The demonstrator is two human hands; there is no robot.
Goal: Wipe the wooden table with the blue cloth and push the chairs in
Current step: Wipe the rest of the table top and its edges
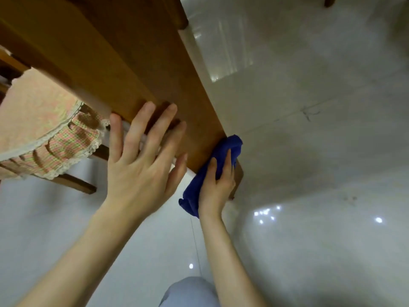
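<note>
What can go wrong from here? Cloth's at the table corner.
1. The blue cloth is bunched in the right hand at the corner of the wooden table; a stroke may slip off the edge.
2. The left hand leans spread on the table edge; on the glossy floor the table might slide.

We are seeing a pale tiled floor (321,162) catching glints of light (378,220), a dark scuff (308,114) marking it, a pink checked seat cover (44,120) with lace trim hanging at left, a pale trouser knee (190,291) showing below.
</note>
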